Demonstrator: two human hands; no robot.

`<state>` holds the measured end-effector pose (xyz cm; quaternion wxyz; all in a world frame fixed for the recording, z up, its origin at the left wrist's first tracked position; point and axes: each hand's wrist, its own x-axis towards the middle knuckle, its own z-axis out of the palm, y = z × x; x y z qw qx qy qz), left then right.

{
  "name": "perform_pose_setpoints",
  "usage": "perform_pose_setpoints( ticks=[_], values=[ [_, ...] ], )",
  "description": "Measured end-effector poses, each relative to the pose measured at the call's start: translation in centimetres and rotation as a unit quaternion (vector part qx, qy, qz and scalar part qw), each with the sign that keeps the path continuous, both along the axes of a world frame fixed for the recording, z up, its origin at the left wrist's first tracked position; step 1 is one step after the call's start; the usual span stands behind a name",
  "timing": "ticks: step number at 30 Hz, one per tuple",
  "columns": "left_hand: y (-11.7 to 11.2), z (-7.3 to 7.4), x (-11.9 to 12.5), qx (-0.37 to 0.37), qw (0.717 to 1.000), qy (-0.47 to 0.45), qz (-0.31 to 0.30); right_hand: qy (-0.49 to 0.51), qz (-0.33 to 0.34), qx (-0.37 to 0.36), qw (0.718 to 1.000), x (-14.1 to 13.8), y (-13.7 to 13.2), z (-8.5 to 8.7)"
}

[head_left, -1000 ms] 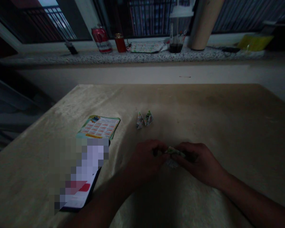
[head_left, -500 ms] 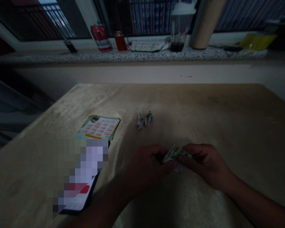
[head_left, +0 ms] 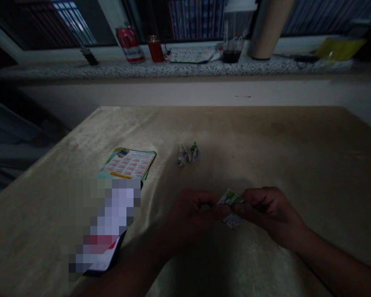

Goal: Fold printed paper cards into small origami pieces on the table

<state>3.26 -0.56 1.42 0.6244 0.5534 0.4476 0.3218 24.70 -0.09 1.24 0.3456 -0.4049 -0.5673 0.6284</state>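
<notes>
A small folded piece of printed paper (head_left: pixel 232 221), green and white, is pinched between both hands above the near part of the table. My left hand (head_left: pixel 193 210) grips its left corner with thumb and fingers. On the opposite corner, my right hand (head_left: pixel 267 208) is closed in the same way, thumb on top. The paper has a diamond outline, its lower point hanging below the thumbs. Beyond the hands, two small folded paper pieces (head_left: pixel 194 152) with pointed tips stand side by side on the table.
A stack of printed sheets (head_left: pixel 131 163) lies on the table (head_left: pixel 284 144) at the left, beside a phone (head_left: pixel 103 262) whose screen is mostly blurred. Along the windowsill (head_left: pixel 95 71) stand a red can (head_left: pixel 130 44), an orange-red bottle (head_left: pixel 155 49), a plastic cup (head_left: pixel 232 41) and a tall cylinder (head_left: pixel 270 31).
The folded paper has turned between my fingers, so more of its lower point shows below the thumbs. The left thumb now lies closer to the right thumb. The view has shifted slightly.
</notes>
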Motion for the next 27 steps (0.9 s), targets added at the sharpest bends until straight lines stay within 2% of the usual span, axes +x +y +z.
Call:
perform_pose_setpoints(
  ticks=[5, 11, 14, 20, 23, 27],
  values=[
    [0.2, 0.2, -0.3, 0.021, 1.000, 0.010, 0.017, -0.043, 0.007, 0.001, 0.999, 0.1, 0.3, 0.5],
    [0.6, 0.6, -0.6, 0.015, 0.997, 0.067, 0.021, -0.018, -0.020, 0.032, 0.999, 0.3, 0.5, 1.0],
    [0.7, 1.0, -0.5, 0.017, 0.998, 0.037, 0.036, -0.008, -0.007, 0.034, 0.999, 0.3, 0.5, 1.0],
    [0.8, 0.7, -0.6, 0.009, 1.000, -0.011, 0.014, -0.003, -0.008, 0.048, 0.999, 0.3, 0.5, 1.2],
    [0.9, 0.5, -0.4, 0.021, 0.999, 0.015, 0.033, -0.009, -0.030, 0.050, 0.998, 0.1, 0.6, 1.2],
    [0.8, 0.3, 0.0, 0.073, 0.993, 0.026, 0.090, -0.012, -0.094, 0.074, 0.993, -0.2, 0.5, 0.9]
  ],
)
